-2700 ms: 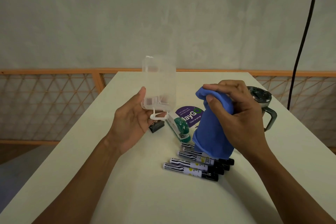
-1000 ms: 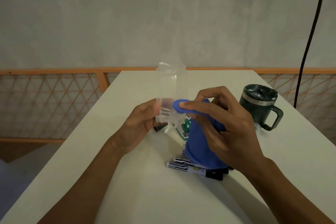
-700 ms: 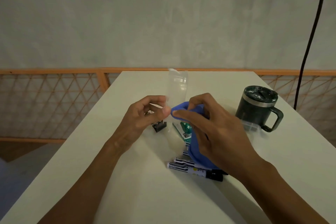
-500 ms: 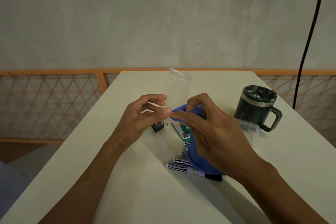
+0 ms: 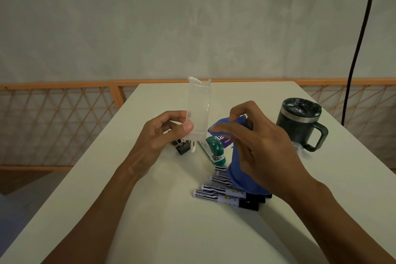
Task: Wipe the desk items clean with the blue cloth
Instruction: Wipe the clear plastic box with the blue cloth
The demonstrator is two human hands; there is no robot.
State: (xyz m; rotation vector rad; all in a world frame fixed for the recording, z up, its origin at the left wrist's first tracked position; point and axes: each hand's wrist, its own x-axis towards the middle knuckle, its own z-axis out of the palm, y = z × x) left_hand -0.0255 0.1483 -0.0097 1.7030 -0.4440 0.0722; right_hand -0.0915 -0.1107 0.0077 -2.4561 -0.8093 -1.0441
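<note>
My left hand (image 5: 159,136) pinches a clear plastic container (image 5: 198,107) by its lower edge and holds it upright above the table. My right hand (image 5: 259,152) grips the blue cloth (image 5: 237,176), which hangs down from my fingers just right of the container, a small gap apart from it. On the white table (image 5: 150,221) below lie a green stapler (image 5: 214,151), a black binder clip (image 5: 183,148), a purple sticker (image 5: 225,139) and several black-and-white markers (image 5: 225,196), partly hidden by the cloth.
A dark lidded mug (image 5: 301,122) with a handle stands at the right, with a clear lid (image 5: 296,148) lying at its base. An orange lattice railing (image 5: 60,122) runs behind the table, and a black cable (image 5: 360,38) hangs at the far right.
The cloth was pressed against the container's side and has come away slightly to the right. My left hand has turned the container so its narrow side faces me.
</note>
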